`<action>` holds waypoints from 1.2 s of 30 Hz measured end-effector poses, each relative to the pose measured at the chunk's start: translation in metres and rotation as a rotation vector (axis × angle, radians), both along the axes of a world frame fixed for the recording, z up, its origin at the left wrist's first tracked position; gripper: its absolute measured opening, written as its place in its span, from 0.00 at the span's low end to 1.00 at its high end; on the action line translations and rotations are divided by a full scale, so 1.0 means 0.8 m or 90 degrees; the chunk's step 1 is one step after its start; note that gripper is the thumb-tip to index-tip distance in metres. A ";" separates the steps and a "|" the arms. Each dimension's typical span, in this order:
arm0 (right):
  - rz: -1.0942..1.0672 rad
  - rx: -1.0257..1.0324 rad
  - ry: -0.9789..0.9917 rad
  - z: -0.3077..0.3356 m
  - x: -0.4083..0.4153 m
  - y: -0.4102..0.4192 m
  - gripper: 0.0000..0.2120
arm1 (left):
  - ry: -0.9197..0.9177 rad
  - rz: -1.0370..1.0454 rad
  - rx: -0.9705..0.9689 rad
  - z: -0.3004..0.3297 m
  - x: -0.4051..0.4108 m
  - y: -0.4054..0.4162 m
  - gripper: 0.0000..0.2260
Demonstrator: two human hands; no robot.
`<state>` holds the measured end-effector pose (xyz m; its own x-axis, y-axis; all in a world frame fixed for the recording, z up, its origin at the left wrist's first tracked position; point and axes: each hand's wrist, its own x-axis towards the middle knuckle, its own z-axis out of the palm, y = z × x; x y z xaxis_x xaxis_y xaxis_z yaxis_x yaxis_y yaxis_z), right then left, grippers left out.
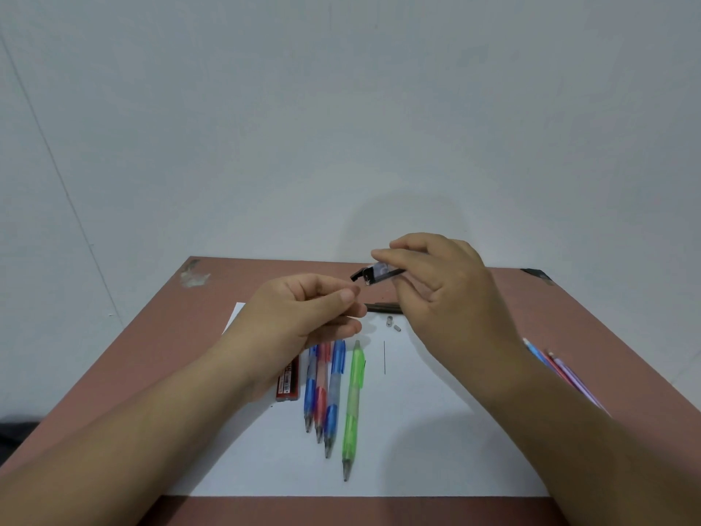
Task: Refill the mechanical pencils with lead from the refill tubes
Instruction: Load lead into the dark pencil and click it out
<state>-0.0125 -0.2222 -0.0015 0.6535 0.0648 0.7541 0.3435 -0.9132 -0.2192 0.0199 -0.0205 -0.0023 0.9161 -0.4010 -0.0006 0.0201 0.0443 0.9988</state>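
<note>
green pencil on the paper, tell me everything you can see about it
The green pencil is a translucent bright green plastic mechanical pencil with a paler frosted grip section and a grey cone tip pointing toward the person. A green clip sits near its far end. It lies flat on the white paper, rightmost in a row of four pencils, close beside a blue pencil; whether they touch is unclear. Neither hand touches it. Whether its cap is on cannot be told.

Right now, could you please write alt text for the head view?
A right hand holds an open lead refill tube above a white sheet, the left hand beside it. Four mechanical pencils lie below.
</note>
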 end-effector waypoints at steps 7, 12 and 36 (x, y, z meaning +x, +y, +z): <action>-0.004 -0.006 0.038 0.001 -0.003 0.004 0.18 | -0.116 0.056 0.063 -0.002 -0.001 -0.003 0.05; -0.005 -0.013 0.050 0.001 -0.004 0.006 0.17 | -0.135 0.060 0.081 -0.005 0.000 -0.005 0.05; -0.011 0.094 0.063 -0.003 0.005 -0.007 0.20 | -0.277 0.166 0.228 -0.007 0.002 0.003 0.06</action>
